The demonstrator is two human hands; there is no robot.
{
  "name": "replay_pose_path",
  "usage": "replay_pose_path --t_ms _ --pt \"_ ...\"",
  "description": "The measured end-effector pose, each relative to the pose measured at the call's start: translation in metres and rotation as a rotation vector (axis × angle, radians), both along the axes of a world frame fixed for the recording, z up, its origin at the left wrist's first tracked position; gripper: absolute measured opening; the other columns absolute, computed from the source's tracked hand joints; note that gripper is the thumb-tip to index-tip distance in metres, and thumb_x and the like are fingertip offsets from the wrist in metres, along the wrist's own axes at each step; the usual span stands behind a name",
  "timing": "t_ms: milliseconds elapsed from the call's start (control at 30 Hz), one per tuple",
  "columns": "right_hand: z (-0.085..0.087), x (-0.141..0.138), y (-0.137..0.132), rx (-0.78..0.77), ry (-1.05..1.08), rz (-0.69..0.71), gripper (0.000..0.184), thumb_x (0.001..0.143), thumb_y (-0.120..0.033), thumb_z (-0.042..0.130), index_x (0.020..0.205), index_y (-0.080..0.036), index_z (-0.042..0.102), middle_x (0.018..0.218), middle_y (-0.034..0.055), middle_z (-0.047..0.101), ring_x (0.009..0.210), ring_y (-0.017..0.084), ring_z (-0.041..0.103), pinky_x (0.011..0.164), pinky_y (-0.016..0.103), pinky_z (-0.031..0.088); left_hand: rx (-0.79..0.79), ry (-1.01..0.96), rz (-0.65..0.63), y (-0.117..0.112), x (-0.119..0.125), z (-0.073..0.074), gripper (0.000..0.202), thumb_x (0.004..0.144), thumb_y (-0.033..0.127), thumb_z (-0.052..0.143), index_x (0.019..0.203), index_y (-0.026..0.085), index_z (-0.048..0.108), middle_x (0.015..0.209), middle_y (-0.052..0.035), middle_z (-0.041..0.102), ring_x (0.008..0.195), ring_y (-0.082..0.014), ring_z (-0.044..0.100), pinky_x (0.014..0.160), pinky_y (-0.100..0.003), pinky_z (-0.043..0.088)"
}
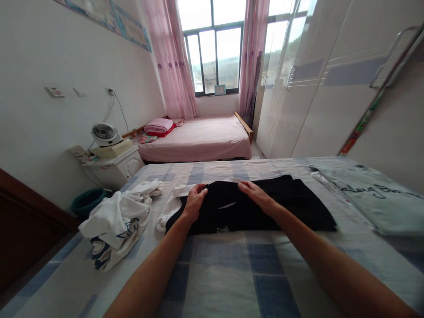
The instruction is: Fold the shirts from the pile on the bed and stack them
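Observation:
A black garment (225, 212) lies in a long folded strip across the bed in front of me, with a small white slash and a pale print on it. My left hand (196, 201) pinches its far edge, thumb on top and the other fingers partly hidden. Further right along that edge, my right hand (255, 194) grips the cloth too, fingers bent over it. White cloth (169, 210) shows beside and behind the garment's left end; whether it is part of it I cannot tell.
A crumpled white garment (121, 216) with dark blue print lies at left. At right is a flat pale green garment (374, 194) with dark lettering. Beyond the checked bed sheet (218, 274) are a pink bed (212, 137), a nightstand (115, 163) with a fan (106, 134), and wardrobes (314, 101).

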State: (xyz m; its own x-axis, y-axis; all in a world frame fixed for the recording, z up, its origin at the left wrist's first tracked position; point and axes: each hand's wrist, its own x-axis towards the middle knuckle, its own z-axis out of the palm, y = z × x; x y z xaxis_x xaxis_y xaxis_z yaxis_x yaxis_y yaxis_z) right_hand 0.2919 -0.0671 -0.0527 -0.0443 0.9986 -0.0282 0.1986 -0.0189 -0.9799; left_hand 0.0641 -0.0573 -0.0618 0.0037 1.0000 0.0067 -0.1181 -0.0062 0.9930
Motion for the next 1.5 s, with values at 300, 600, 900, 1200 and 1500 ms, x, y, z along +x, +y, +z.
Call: replay_pose_path --t_ms 300,600,900,1200,1500 --pt "-0.015 -0.008 -0.01 0.213 -0.072 -0.127 0.066 0.073 -0.046 0.063 0.129 -0.02 0.043 0.076 -0.0038 0.058 0.069 0.015 0.057 0.068 0.029 0.046 0.248 0.131 0.098 0.003 -0.001 0.004 0.064 0.073 0.026 0.063 0.134 0.024 0.045 0.107 -0.0043 0.063 0.07 -0.0089 0.059 0.06 -0.019 0.046" --pt "-0.01 -0.011 -0.013 0.252 -0.396 -0.145 0.05 0.082 -0.033 0.046 0.131 -0.02 0.046 0.062 -0.0047 0.053 0.057 0.014 0.052 0.061 0.027 0.041 0.302 0.504 0.194 -0.004 0.0 0.0 0.057 0.079 0.02 0.049 0.135 0.024 0.045 0.099 -0.0022 0.059 0.054 -0.0067 0.048 0.052 -0.02 0.041" --pt "0.002 -0.016 -0.029 0.492 -1.032 -0.124 0.04 0.086 -0.036 0.049 0.122 -0.021 0.057 0.123 0.0137 0.059 0.111 0.029 0.054 0.09 0.043 0.039 0.745 1.241 0.104 -0.016 0.005 0.014 0.042 0.087 0.016 0.039 0.125 0.021 0.055 0.14 -0.0086 0.044 0.13 -0.0256 0.04 0.108 -0.042 0.034" --pt "-0.028 -0.012 -0.023 0.367 -1.044 0.231 0.067 0.09 -0.056 0.035 0.141 -0.013 0.039 0.148 0.0139 0.035 0.138 0.025 0.029 0.11 0.042 0.02 0.64 1.489 -0.217 -0.018 0.018 -0.029 0.059 0.093 0.049 0.036 0.141 0.015 0.039 0.147 -0.0101 0.038 0.137 -0.0264 0.032 0.11 -0.047 0.029" --pt "0.009 0.099 -0.029 0.296 -1.148 -0.23 0.035 0.085 -0.019 0.044 0.114 -0.019 0.064 0.119 0.0076 0.064 0.109 0.02 0.056 0.092 0.033 0.04 0.648 1.495 -0.193 -0.019 0.018 -0.027 0.06 0.092 0.05 0.037 0.14 0.015 0.04 0.147 -0.0098 0.038 0.138 -0.0265 0.03 0.111 -0.046 0.029"
